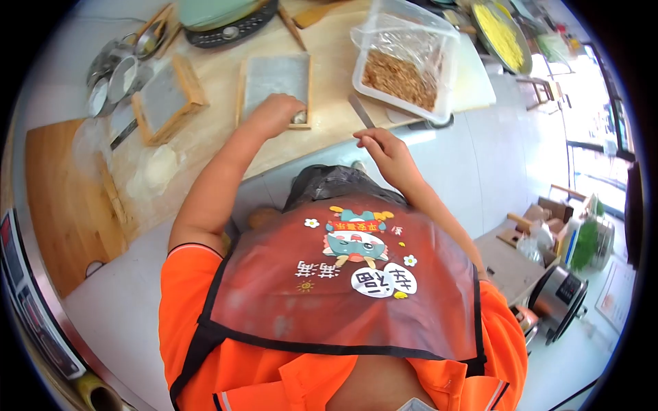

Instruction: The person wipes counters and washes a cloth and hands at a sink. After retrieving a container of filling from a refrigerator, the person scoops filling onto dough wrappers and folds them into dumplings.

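My left hand reaches into the near right corner of a wood-framed tray with a pale mesh-like base. Its fingers are closed around a small whitish dumpling, partly covered by the fingertips. In front of the apron, my right hand grips a narrow flat metal spatula, the blade pointing up and left over the table edge. Beyond that hand stands a clear plastic box of crumbly brown filling, with plastic film pushed toward its far side.
A second wooden frame stands left, near metal bowls and a dark-handled tool. Pale dough lies on the wooden table. At the back are a scale and a pan of yellow shreds.
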### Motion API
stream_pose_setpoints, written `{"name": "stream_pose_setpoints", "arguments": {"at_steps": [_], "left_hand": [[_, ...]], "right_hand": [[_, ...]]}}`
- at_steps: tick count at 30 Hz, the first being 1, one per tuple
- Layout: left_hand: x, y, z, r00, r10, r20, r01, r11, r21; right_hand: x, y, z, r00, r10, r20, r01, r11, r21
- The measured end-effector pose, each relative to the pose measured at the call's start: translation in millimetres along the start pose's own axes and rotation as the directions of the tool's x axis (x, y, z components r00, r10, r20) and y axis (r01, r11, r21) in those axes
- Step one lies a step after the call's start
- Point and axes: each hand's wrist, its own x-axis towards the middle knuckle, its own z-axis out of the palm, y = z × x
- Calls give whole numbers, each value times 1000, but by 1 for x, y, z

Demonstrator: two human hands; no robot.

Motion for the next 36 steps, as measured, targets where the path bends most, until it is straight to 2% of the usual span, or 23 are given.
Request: {"name": "stream_pose_setpoints", "arguments": {"at_steps": [1, 2, 3, 4, 6, 7, 9, 10, 11, 13, 14, 15, 17, 20, 22, 24, 25, 27, 28, 29, 30, 32, 36], "left_hand": [[-5, -6, 2, 1000, -17, 2, 17, 996, -88], [-13, -17, 0, 998, -60, -6, 59, 987, -152], [-19, -20, -3, 995, -78, -67, 70, 991, -110], [-27, -18, -6, 991, -80, -110, 70, 994, -84], [-58, -22, -46, 939, -196, -283, 145, 971, -190], [-62, -23, -56, 910, -219, -353, 131, 958, -257], [-100, -54, -87, 744, -365, -559, 228, 926, -301], [-123, -76, -99, 662, -446, -603, 356, 895, -271], [-156, -108, -114, 563, -514, -648, 480, 841, -249], [-207, -157, -128, 382, -616, -688, 674, 696, -249], [-226, -155, -135, 306, -653, -693, 770, 598, -223], [-238, -169, -142, 246, -690, -681, 841, 501, -205], [-252, -205, -160, 272, -679, -681, 846, 507, -167], [-241, -264, -182, 316, -721, -617, 850, 504, -153], [-221, -308, -188, 349, -744, -570, 850, 508, -143], [-215, -382, -172, 356, -767, -534, 870, 481, -111], [-200, -419, -168, 387, -765, -515, 863, 497, -89], [-187, -455, -170, 369, -890, -267, 897, 416, -148], [-189, -509, -143, 323, -875, -360, 923, 376, -86], [-190, -526, -146, 441, -868, -230, 895, 443, 45], [-199, -541, -142, 476, -845, -243, 861, 504, -66], [-188, -594, -143, 559, -799, -221, 827, 558, 72], [-179, -636, -158, 595, -779, -196, 782, 506, 363]], "right_hand": [[7, 8, 5, 997, -80, -2, 80, 997, -5], [10, 5, 8, 995, -96, -8, 96, 995, -24], [14, 21, 10, 994, -110, -8, 110, 994, -11], [6, 18, 6, 999, -41, 6, 41, 999, 27], [3, 13, 0, 999, -23, 32, 24, 1000, -9], [-6, 9, -2, 999, -14, 39, 16, 999, -45], [-7, 7, -2, 998, -27, 56, 32, 996, -88], [-6, 9, 0, 997, -45, 61, 50, 994, -95], [-2, -5, 8, 996, 16, 84, -4, 989, -145], [-2, -7, 18, 997, -45, 68, 58, 975, -216], [-5, -1, 10, 993, -106, 56, 116, 967, -227], [-6, -4, 13, 998, -43, 54, 54, 972, -228], [-5, -10, 20, 995, 82, 47, -69, 971, -231], [-6, 17, 26, 995, 65, 80, -38, 955, -294], [-13, 18, 32, 990, 117, 76, -85, 939, -334], [-25, 27, 37, 984, 171, 46, -141, 916, -375], [-31, 18, 41, 965, 261, 15, -237, 900, -365], [-47, 25, 46, 959, 283, -13, -268, 895, -357], [-61, 29, 46, 949, 311, -51, -309, 886, -346], [-70, 27, 49, 933, 350, -85, -357, 866, -351], [-75, 23, 52, 915, 389, -110, -401, 845, -354], [-88, 20, 58, 897, 403, -179, -441, 821, -363], [-114, 39, 71, 880, 408, -244, -474, 787, -394]]}}
